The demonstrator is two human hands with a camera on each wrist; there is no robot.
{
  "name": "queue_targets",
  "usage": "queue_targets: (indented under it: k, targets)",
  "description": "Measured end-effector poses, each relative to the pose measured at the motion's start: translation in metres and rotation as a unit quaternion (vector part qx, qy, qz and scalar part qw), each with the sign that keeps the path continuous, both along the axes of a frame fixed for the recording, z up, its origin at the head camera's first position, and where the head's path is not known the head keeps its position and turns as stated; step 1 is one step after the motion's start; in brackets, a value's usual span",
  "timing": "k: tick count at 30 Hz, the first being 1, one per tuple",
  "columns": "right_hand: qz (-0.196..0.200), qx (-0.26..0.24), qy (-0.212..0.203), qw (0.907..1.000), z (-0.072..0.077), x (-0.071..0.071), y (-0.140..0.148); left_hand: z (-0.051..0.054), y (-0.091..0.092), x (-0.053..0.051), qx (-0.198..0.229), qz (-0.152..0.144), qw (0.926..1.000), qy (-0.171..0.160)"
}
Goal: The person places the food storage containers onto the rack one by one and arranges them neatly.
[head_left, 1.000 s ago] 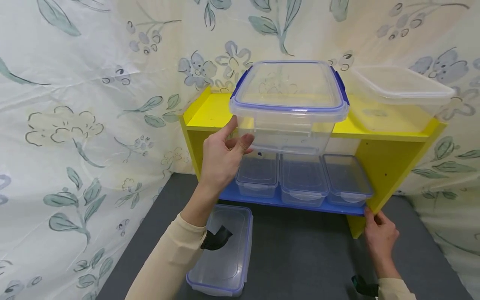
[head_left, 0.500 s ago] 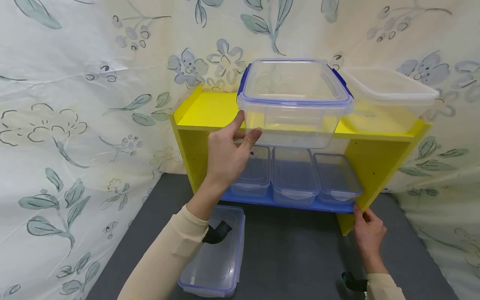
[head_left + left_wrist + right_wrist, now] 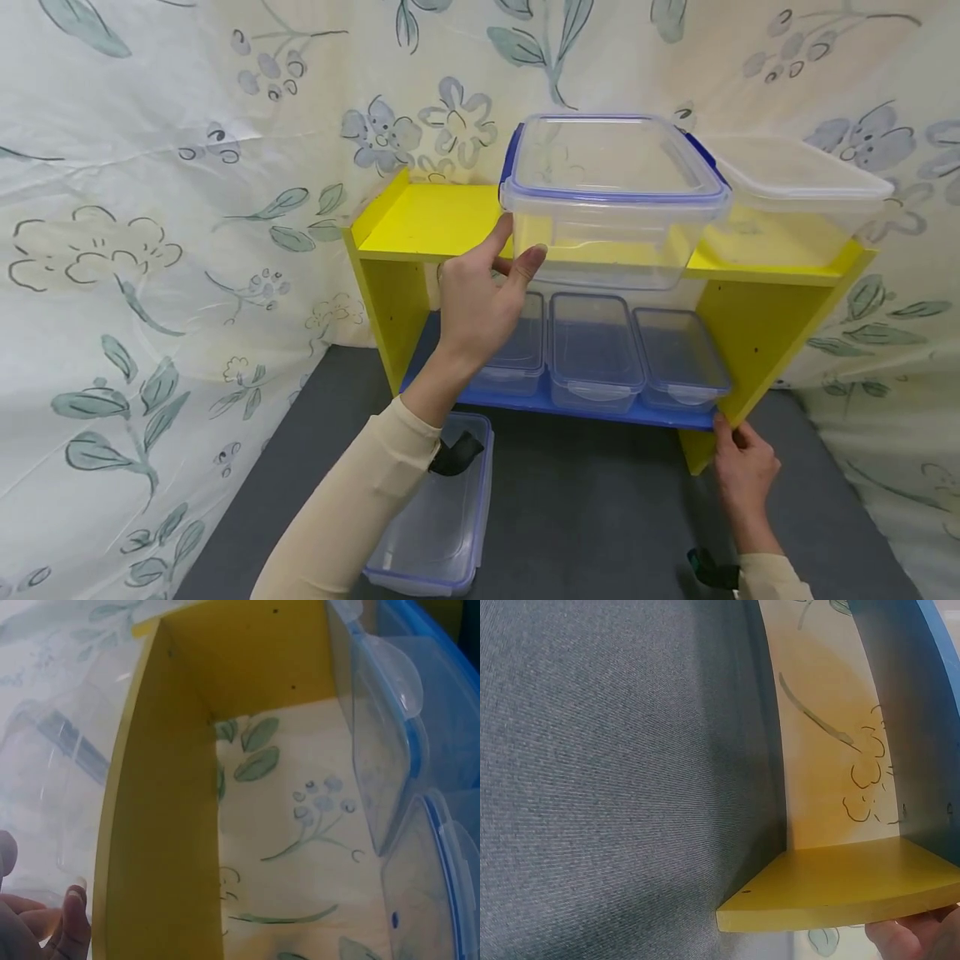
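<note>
My left hand (image 3: 483, 296) grips a large clear food container (image 3: 611, 242) with a blue-rimmed lid at its left front corner, fingers behind and thumb in front. The container is level at the front of the shelf unit's yellow top board (image 3: 442, 221); whether its base touches the board cannot be told. In the left wrist view, fingertips (image 3: 75, 915) show beside the blurred container (image 3: 64, 757). Low at the right, my right hand (image 3: 746, 471) holds the front edge of the shelf unit's yellow side panel (image 3: 765, 346). Its fingers (image 3: 900, 941) show at that panel in the right wrist view.
A clear box with a white lid (image 3: 802, 175) stands at the top board's right end. Several lidded containers (image 3: 596, 346) line the blue lower shelf (image 3: 555, 408). Another blue-rimmed container (image 3: 435, 525) lies on the dark grey table (image 3: 592, 517), partly under my left forearm.
The left hand has carried the container rightward and slightly up along the top board, towards the white-lidded box. The right hand keeps its hold on the side panel. The head view has shifted a little.
</note>
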State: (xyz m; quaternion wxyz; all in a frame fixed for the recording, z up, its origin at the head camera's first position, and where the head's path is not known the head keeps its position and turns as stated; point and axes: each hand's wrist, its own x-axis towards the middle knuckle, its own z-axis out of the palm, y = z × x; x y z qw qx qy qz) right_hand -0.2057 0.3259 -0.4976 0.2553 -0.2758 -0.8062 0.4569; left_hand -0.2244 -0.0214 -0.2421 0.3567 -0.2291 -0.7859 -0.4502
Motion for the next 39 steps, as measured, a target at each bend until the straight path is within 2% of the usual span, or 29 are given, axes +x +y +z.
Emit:
queue_targets:
  k: [8, 18, 24, 31, 39]
  targets:
    - [0.001, 0.002, -0.004, 1.0, 0.001, -0.001, -0.001, 0.002, 0.008, -0.004, -0.007, 0.03, 0.9994, 0.017]
    - [-0.006, 0.011, -0.003, 0.9999, 0.002, -0.005, -0.002, 0.006, 0.014, -0.012, -0.001, 0.023, 0.9996, -0.014]
    - [-0.01, 0.007, -0.006, 0.9999, 0.0, -0.002, -0.002, 0.01, 0.019, -0.013, -0.028, 0.047, 0.9977, -0.041]
    - [-0.011, 0.007, -0.001, 0.9999, 0.0, -0.002, -0.003, 0.015, 0.023, -0.016, -0.068, 0.075, 0.9936, -0.049]
    - [-0.01, 0.011, 0.005, 0.9999, -0.002, -0.001, -0.002, 0.017, 0.026, -0.021, -0.069, 0.089, 0.9906, -0.078]
